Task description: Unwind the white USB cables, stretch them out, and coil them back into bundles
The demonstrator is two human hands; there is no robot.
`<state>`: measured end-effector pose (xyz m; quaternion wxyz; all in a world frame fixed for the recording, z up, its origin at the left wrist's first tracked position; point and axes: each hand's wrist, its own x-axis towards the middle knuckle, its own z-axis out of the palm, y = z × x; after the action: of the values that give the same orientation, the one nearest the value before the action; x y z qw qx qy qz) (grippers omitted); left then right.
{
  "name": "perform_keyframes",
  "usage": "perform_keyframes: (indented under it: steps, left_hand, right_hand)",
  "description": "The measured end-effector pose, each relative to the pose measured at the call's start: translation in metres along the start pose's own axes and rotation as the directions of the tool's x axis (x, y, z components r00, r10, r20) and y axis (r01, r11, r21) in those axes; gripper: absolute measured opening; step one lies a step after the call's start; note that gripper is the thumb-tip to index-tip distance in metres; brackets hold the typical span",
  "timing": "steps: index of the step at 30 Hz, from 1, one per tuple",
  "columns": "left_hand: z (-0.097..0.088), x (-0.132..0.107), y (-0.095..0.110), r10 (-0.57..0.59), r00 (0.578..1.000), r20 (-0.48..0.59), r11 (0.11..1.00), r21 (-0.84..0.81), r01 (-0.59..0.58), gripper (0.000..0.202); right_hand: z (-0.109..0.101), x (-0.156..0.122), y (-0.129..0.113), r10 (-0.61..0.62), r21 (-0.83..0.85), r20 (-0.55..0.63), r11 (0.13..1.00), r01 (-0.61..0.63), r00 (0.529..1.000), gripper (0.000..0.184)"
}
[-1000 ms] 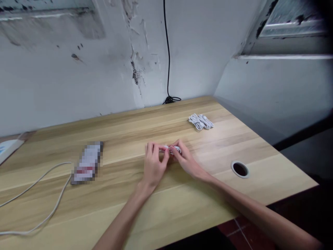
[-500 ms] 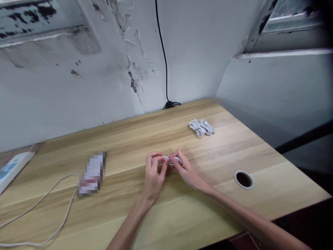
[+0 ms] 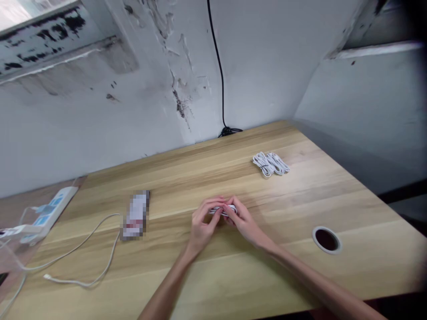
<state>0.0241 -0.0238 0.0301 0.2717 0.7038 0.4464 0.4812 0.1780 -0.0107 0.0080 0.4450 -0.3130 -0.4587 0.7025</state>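
A small coiled white cable is held between my two hands, above the middle of the wooden table. My left hand is closed on the coil's left end, thumb in front and fingers behind. From the right, my right hand pinches the other end between thumb and fingers. The fingers cover much of the coil, so its ends and any tie do not show. Beyond my hands, two white cable bundles lie side by side on the table; a dark tie crosses the left one.
At the left lie a blurred-out phone-like object and a loose white cable. A white power strip is beyond the table's left edge. A round hole is at the right. Black cord gathers against the wall.
The camera view has turned left, bringing more of the power strip and loose cable into sight. Both hands still hold the coil; my left fingers have closed further over it.
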Motion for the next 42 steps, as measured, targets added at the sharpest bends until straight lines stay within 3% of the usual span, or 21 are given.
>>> perform_keyframes:
  steps: [5,15,24,42]
  left_hand:
    - [0.0,-0.003,-0.004,-0.005,1.0,-0.02,1.0,0.02,0.005,0.018]
    - [-0.009,-0.002,-0.003,0.042,0.998,0.047,0.995,0.086,-0.046,0.016]
    - [-0.016,0.0,-0.009,0.137,0.98,0.142,0.99,0.024,-0.142,0.022]
    - [-0.015,-0.006,-0.03,0.169,0.975,0.148,0.984,0.032,-0.175,0.022]
  right_hand:
    - [-0.002,0.0,0.001,0.024,-0.021,-0.009,0.999,-0.024,1.0,0.038]
    - [-0.003,-0.004,-0.003,0.018,-0.032,-0.038,0.999,-0.019,0.999,0.037]
    - [-0.003,-0.002,-0.009,-0.027,-0.038,-0.058,0.999,0.025,0.998,0.037]
    - [-0.002,0.001,-0.018,0.063,-0.027,-0.016,0.998,-0.064,0.998,0.039]
